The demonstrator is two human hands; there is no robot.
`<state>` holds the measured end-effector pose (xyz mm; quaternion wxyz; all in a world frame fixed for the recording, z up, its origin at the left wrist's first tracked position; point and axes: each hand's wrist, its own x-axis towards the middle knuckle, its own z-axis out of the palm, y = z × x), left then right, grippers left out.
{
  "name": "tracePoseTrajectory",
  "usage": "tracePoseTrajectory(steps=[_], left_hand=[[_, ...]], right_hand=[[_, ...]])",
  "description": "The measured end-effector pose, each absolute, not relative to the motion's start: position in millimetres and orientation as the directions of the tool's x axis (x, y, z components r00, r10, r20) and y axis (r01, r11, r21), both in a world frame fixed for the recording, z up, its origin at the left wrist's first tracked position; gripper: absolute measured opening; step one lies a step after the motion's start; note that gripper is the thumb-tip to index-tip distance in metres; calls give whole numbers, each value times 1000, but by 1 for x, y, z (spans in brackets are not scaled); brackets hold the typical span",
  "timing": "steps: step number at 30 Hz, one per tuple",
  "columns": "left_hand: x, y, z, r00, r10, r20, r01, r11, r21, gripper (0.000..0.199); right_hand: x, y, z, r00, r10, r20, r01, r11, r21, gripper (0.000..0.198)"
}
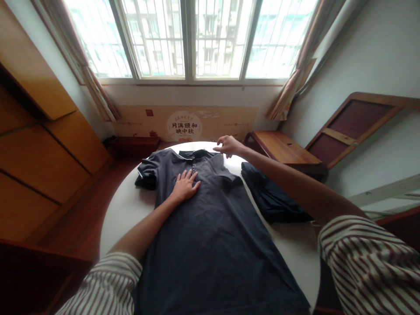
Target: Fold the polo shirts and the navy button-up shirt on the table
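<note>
A dark grey polo shirt [210, 236] lies front up and spread out, its collar at the far end and its hem towards me. My left hand [186, 186] rests flat on its chest beside the button placket [194, 165], fingers spread. Near the shirt's right shoulder, by the collar [197, 154], is my right hand [229, 146]. Its fingers are bent and partly apart, with nothing visible in them; whether they touch the cloth I cannot tell. The left sleeve [147, 168] lies bunched at the table's edge.
The shirt lies on a round white table [121, 218]. A folded dark garment [275, 197] sits at the table's right side, under my right forearm. Beyond are a wooden stool or small table [285, 146], a leaning wooden frame [354, 127], wooden cabinets [42, 153] and a barred window [190, 39].
</note>
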<state>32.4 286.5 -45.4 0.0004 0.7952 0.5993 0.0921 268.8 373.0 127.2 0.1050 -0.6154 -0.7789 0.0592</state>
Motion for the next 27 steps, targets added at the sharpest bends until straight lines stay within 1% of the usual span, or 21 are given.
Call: tracePoseTrajectory(steps=[2,6,8,11,13,17,21,24,27], left_hand=[[32,286,-45,264,953,149,953,-282,111,65],[32,286,-44,263,954,140,953,-280,117,64],[33,286,-44,264,954,139,952,-281,120,64],[33,286,-45,266,953,147,951,-285,122,64],[33,286,-45,267,952,151,951,-285,119,63],[33,284,-44,264,952,154,952,-283,113,63],[34,284,-42,265,952,153,952,-284,114,63],[34,284,-42,263,954,146,952,-281,120,63],[34,283,-41,263,954,142,952,-280,124,63]], right_hand=[[269,379,118,-217,974,62,931,226,-288,32],[279,400,93,-193,979,-68,932,161,-323,25],[282,410,76,-210,968,-135,929,154,-338,36],[279,423,53,-254,940,-228,922,164,-351,62],[276,431,42,-270,923,-272,923,168,-347,68],[272,448,34,-267,908,-322,931,157,-330,57],[274,460,38,-250,890,-381,931,113,-348,44],[276,463,41,-232,863,-448,929,61,-365,41],[279,462,44,-227,860,-457,917,31,-398,39]])
